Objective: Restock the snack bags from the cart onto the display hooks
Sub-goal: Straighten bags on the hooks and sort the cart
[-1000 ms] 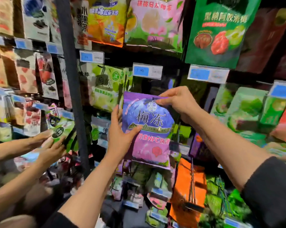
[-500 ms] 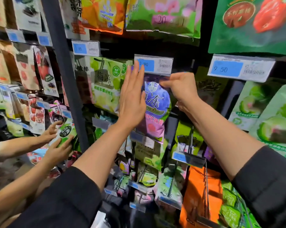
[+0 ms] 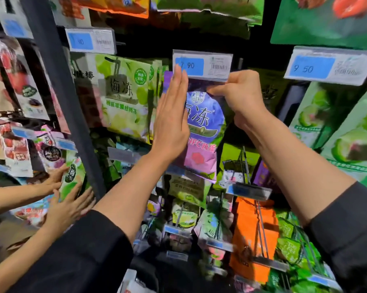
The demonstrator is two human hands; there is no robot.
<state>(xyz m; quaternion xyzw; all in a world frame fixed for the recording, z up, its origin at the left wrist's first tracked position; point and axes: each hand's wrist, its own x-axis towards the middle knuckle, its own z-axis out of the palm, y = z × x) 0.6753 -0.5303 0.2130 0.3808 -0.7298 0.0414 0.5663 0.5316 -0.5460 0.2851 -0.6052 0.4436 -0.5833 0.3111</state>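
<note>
A purple snack bag [image 3: 201,127] with white Chinese characters hangs just under a price tag [image 3: 202,65] marked 7.90. My right hand [image 3: 237,92] pinches the bag's top edge right below the tag. My left hand [image 3: 172,115] lies flat with straight fingers against the bag's left side, fingertips reaching the tag. The hook itself is hidden behind the tag and my hands. The cart is not in view.
Green snack bags [image 3: 123,96] hang to the left and more green bags [image 3: 334,127] to the right under a 9.50 tag [image 3: 328,67]. A dark upright post [image 3: 60,85] divides the rack. Another person's hands [image 3: 66,199] handle a green bag [image 3: 71,178] at lower left. Orange bags [image 3: 252,235] hang below.
The purple bag went up from chest height to just under the 7.90 tag. My left hand shifted from the bag's lower edge to flat against its left side. The view drew closer.
</note>
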